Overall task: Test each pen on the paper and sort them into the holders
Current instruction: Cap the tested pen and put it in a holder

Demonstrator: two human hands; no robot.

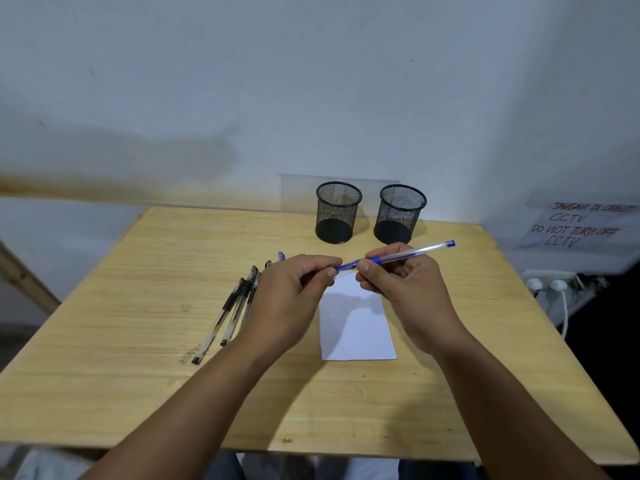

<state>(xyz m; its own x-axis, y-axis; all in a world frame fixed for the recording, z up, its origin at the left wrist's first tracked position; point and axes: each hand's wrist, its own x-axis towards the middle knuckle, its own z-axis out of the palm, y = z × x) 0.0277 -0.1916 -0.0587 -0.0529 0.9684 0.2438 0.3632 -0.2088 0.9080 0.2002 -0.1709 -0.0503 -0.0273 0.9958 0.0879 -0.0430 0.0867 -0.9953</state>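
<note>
Blue pen (398,256) held above the top edge of the paper (356,323), long axis running lower-left to upper-right. Right hand (405,289) fingers clamp the barrel; left hand (294,296) fingers pinch the tip-end cap, likely to pull it off leftward along that axis.

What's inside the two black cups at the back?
Both black mesh pen holders, the left one and the right one, show only dark bottoms through the wire. No pens stick out. Anything tiny lying flat inside can't be ruled out.
</note>
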